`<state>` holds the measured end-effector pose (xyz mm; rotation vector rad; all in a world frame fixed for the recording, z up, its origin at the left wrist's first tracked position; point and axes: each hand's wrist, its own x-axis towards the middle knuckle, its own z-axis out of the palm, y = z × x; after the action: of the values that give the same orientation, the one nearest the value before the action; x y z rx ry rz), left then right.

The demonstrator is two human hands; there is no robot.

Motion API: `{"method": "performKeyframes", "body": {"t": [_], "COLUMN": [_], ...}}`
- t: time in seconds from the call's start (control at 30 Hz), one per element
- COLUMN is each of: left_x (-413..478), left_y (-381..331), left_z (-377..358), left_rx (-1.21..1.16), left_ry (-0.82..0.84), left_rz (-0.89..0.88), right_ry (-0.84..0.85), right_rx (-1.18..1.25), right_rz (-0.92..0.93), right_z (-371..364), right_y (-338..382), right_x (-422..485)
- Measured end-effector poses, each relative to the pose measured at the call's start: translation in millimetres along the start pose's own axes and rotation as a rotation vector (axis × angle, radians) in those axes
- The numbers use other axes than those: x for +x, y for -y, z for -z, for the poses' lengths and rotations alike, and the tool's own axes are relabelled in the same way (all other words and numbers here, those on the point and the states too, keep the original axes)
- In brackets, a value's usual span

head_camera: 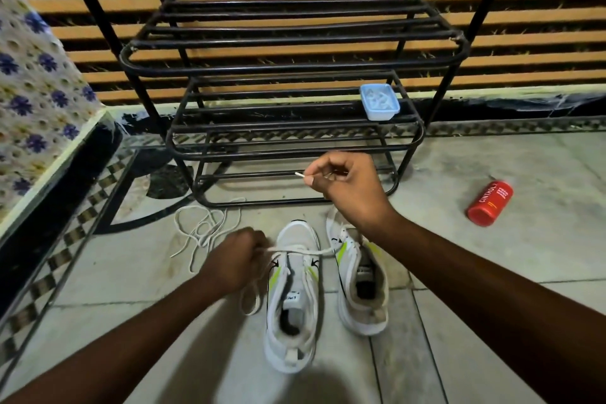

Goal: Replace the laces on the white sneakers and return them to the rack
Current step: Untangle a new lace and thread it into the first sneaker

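Closest to us, the left sneaker stands on the tiled floor with its toe toward the rack. A white lace stretches taut across its lowest eyelets. Our left hand curls around that lace just beside the shoe's outer edge, and a slack loop hangs below the fist. The right sneaker sits just beside it, a little farther out, with its front partly hidden by our wrist.

Above that toe, our right hand pinches a lace between thumb and forefinger, close to its stiff tip. The wrist hides the run between, so we cannot tell for certain that this is the same lace, though we judge it is.

To lace well here, we should:
- match the two ends in length before going further;
- lay the cross-bar flat and untwisted;
- pinch right behind the tip so it feeds cleanly into the next eyelet;
- pull gently, because nothing pins the shoe and it may slide.

Farther left, a loose lace lies tangled on the floor near the rack's foot, and we should not snag it. Beyond stands the black rack, with a blue tub on one shelf. A red bottle lies well off to the right.
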<state>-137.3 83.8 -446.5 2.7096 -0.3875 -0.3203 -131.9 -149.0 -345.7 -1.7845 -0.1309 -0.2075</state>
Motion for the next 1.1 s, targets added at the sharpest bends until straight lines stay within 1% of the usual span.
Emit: {"method": "performKeyframes", "body": {"t": [0.07,0.2,0.3,0.4,0.53,0.6,0.67,0.77,0.83,0.93,1.0,1.03,1.07,1.1], "left_x": [13,33,43,56,73,79,80,75,67,47,35,31,30,31], "left_y": [-2,-6,-21,-49,-87,-96,-94,-64,-40,-19,-9,-5,1,6], "left_z": [13,34,48,67,83,86,86,74,66,52,41,34,27,20], "left_rx": [-0.035,-0.073,-0.097,-0.160,-0.360,-0.355,-0.256,-0.015,0.094,0.181,0.158,0.161,0.164,0.168], "left_ry": [-0.068,-0.030,-0.075,-0.163,-0.305,-0.328,-0.264,-0.060,0.051,0.260,0.399,0.417,0.392,0.327], "left_rz": [-0.046,-0.124,-0.148,-0.169,-0.131,-0.131,-0.112,-0.038,0.026,0.082,0.120,0.130,0.141,0.137], "right_ry": [-0.002,-0.012,-0.031,-0.053,-0.067,-0.067,-0.067,-0.063,-0.063,-0.056,-0.051,-0.048,-0.043,-0.038], "right_rx": [0.017,0.022,0.005,-0.011,0.024,0.029,0.024,0.005,-0.002,-0.002,-0.002,0.000,-0.002,-0.005], "right_rz": [-0.007,-0.009,-0.004,0.005,0.008,0.005,0.002,0.008,0.007,0.002,-0.002,-0.002,-0.002,0.001], "right_z": [2,7,10,13,17,19,22,25,25,22,18,16,14,13], "right_y": [-1,-3,-6,-5,-3,-5,-8,-14,-18,-22,-23,-23,-22,-22], "right_x": [1,2,4,6,7,6,5,3,2,1,1,1,1,2]}}
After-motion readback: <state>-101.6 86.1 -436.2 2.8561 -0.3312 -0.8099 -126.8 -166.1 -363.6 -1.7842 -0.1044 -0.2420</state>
